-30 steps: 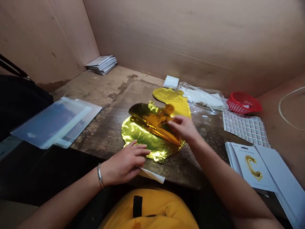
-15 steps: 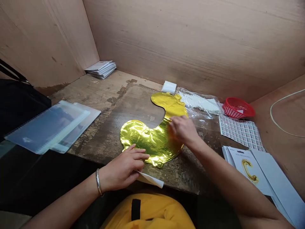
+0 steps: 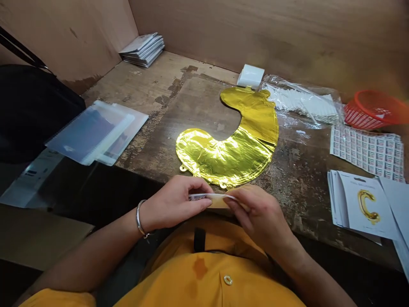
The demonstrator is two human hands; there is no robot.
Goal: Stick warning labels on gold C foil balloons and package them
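Observation:
My left hand (image 3: 179, 200) and my right hand (image 3: 255, 209) meet at the table's front edge, just above my lap. Between them they grip a thin white card (image 3: 217, 197), seen nearly edge-on. Some dark print shows on it beside the left fingers; the rest is hidden. Just beyond the fingers lies a gold foil balloon (image 3: 220, 157), flat and curved like a C or J, with a fold line across its right part. Neither hand is on the balloon's main body.
Clear plastic sleeves (image 3: 92, 132) lie at the left by a black bag (image 3: 35, 111). Further back stand a white stack (image 3: 143, 49) and a white roll-like piece (image 3: 251, 76). To the right are bagged white strips (image 3: 300, 102), a red basket (image 3: 367, 113), a sticker sheet (image 3: 367, 153) and balloon cards (image 3: 367, 204).
My right hand has left the balloon and come down to the card. The left hand has lifted the card from the table edge, and both now hold it. The view has tilted down.

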